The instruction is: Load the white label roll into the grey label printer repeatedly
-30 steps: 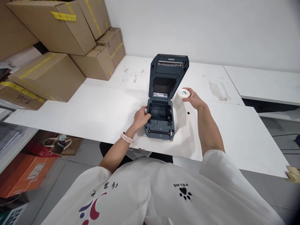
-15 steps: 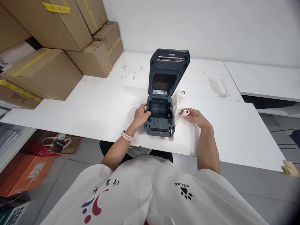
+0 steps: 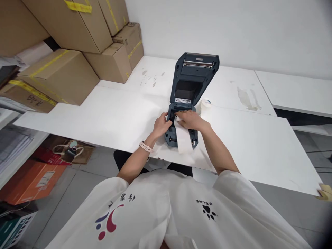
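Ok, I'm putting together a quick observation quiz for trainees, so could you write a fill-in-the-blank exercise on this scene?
1. The lid of the dark printer is ____, not closed.
2. The small paper roll is in the person's ____ hand.
3. The pale pink band is on the person's ____ wrist.
4. The tape on the cardboard boxes is ____ in colour.

Missing words: open; right; left; yellow.

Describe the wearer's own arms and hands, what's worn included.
Left hand and right hand: both ungloved. A pale pink, strap-like band with dark slots circles the left wrist; nothing shows on the right wrist. Short white sleeves, no visible markings, leave both forearms bare.
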Motion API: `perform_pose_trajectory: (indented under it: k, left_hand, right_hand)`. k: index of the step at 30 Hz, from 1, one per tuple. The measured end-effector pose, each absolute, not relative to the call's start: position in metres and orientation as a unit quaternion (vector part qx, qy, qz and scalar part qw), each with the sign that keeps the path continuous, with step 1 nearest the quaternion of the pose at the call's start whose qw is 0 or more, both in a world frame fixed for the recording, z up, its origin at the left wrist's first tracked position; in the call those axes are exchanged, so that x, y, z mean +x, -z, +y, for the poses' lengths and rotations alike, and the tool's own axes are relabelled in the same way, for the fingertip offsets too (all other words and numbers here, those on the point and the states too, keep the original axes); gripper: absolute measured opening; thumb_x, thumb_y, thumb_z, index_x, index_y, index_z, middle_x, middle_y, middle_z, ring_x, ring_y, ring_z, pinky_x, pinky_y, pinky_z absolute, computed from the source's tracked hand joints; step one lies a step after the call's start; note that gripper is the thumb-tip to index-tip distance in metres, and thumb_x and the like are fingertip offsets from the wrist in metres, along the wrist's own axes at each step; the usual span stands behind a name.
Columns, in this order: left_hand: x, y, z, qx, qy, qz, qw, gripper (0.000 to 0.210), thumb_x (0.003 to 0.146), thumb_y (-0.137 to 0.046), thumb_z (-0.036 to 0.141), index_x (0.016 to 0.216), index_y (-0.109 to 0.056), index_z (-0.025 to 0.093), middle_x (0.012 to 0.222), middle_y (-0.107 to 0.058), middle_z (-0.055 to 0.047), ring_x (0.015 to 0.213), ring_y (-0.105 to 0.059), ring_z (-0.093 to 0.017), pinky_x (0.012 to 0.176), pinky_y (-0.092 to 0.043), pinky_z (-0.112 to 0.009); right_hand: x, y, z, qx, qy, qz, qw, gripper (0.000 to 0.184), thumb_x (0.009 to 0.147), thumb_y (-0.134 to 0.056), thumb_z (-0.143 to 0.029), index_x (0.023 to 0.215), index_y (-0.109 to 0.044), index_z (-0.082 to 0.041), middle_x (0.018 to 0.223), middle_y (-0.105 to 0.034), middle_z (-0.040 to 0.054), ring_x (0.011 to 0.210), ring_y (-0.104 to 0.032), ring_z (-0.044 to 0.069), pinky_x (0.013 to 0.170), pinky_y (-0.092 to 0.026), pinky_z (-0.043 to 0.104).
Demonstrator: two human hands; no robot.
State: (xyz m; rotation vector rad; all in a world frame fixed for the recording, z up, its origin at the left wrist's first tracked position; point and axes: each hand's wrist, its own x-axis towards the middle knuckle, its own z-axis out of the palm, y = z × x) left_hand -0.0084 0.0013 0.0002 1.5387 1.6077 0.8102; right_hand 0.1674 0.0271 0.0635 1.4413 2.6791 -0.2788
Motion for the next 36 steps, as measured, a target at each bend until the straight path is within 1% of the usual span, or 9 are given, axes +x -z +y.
perform_pose_trajectory:
  k: [2, 5, 8, 11, 15, 18, 20, 26, 36]
  left_hand:
    - [-0.008, 0.001, 0.001, 0.6, -0.323, 0.629, 0.376, 0.054, 0.076, -0.054, 0.023, 0.129, -0.058, 0.016, 0.073, -0.056, 0.001, 0.071, -0.055, -0.017, 0.064, -0.037, -0.029]
    - [-0.009, 0.004, 0.001, 0.596, -0.33, 0.624, 0.382, 0.054, 0.077, -0.055, 0.024, 0.13, -0.057, 0.017, 0.072, -0.054, 0.001, 0.069, -0.054, -0.017, 0.063, -0.037, -0.029]
    - [-0.01, 0.007, 0.0, 0.586, -0.34, 0.618, 0.399, 0.055, 0.078, -0.056, 0.026, 0.132, -0.056, 0.02, 0.072, -0.053, 0.001, 0.067, -0.052, -0.016, 0.061, -0.037, -0.029]
    - [-0.011, 0.011, -0.002, 0.578, -0.354, 0.609, 0.412, 0.055, 0.079, -0.058, 0.031, 0.133, -0.055, 0.022, 0.076, -0.055, 0.0, 0.068, -0.053, -0.016, 0.061, -0.038, -0.029]
    - [-0.01, 0.013, -0.003, 0.569, -0.379, 0.597, 0.42, 0.058, 0.078, -0.064, 0.038, 0.132, -0.055, 0.022, 0.101, -0.062, -0.006, 0.083, -0.057, -0.019, 0.07, -0.044, -0.03]
    - [-0.008, 0.013, -0.002, 0.555, -0.4, 0.573, 0.451, 0.06, 0.077, -0.065, 0.038, 0.134, -0.053, 0.021, 0.128, -0.058, -0.011, 0.105, -0.058, -0.022, 0.084, -0.048, -0.033]
    - [-0.008, 0.012, -0.002, 0.542, -0.403, 0.556, 0.484, 0.062, 0.078, -0.065, 0.037, 0.136, -0.051, 0.022, 0.134, -0.057, -0.012, 0.114, -0.056, -0.024, 0.09, -0.048, -0.034]
    - [-0.008, 0.007, -0.005, 0.509, -0.4, 0.535, 0.542, 0.068, 0.077, -0.067, 0.038, 0.14, -0.045, 0.022, 0.138, -0.055, -0.012, 0.113, -0.058, -0.023, 0.09, -0.05, -0.034]
    - [-0.007, 0.003, -0.008, 0.503, -0.398, 0.532, 0.553, 0.069, 0.078, -0.068, 0.04, 0.14, -0.045, 0.023, 0.14, -0.054, -0.013, 0.114, -0.058, -0.023, 0.091, -0.05, -0.035]
  right_hand:
    - [0.165, -0.054, 0.023, 0.461, 0.069, 0.884, 0.039, 0.046, 0.089, -0.056, -0.019, 0.134, -0.059, -0.011, 0.12, -0.07, 0.0196, 0.112, -0.064, 0.037, 0.096, -0.044, 0.049]
    - [0.176, -0.051, 0.005, 0.444, 0.075, 0.891, -0.065, 0.041, 0.09, -0.058, -0.02, 0.131, -0.062, -0.012, 0.126, -0.068, 0.0153, 0.114, -0.061, 0.034, 0.097, -0.046, 0.047]
    - [0.19, -0.05, -0.027, 0.425, 0.095, 0.883, -0.175, 0.029, 0.096, -0.053, -0.024, 0.119, -0.07, -0.017, 0.121, -0.071, 0.0101, 0.108, -0.061, 0.029, 0.091, -0.051, 0.043]
    - [0.193, -0.042, -0.062, 0.416, 0.099, 0.874, -0.23, 0.028, 0.099, -0.051, -0.028, 0.115, -0.072, -0.019, 0.122, -0.072, 0.0085, 0.105, -0.061, 0.027, 0.09, -0.053, 0.043]
    - [0.185, -0.028, -0.095, 0.453, 0.066, 0.847, -0.27, 0.03, 0.1, -0.048, -0.025, 0.119, -0.071, -0.019, 0.129, -0.07, 0.0073, 0.109, -0.06, 0.027, 0.09, -0.054, 0.046]
    - [0.181, -0.022, -0.103, 0.47, 0.063, 0.834, -0.281, 0.031, 0.1, -0.048, -0.023, 0.122, -0.07, -0.021, 0.132, -0.069, 0.0058, 0.109, -0.06, 0.028, 0.089, -0.054, 0.047]
    - [0.181, -0.022, -0.105, 0.478, 0.072, 0.828, -0.282, 0.031, 0.1, -0.048, -0.024, 0.122, -0.069, -0.023, 0.133, -0.068, 0.0053, 0.11, -0.06, 0.028, 0.089, -0.053, 0.048]
    - [0.183, -0.028, -0.106, 0.486, 0.104, 0.827, -0.263, 0.032, 0.101, -0.042, -0.027, 0.122, -0.066, -0.026, 0.139, -0.064, 0.0045, 0.111, -0.057, 0.03, 0.086, -0.049, 0.051]
    - [0.18, -0.035, -0.107, 0.487, 0.091, 0.842, -0.213, 0.028, 0.099, -0.039, -0.018, 0.116, -0.06, -0.025, 0.144, -0.059, 0.0011, 0.109, -0.052, 0.03, 0.081, -0.042, 0.047]
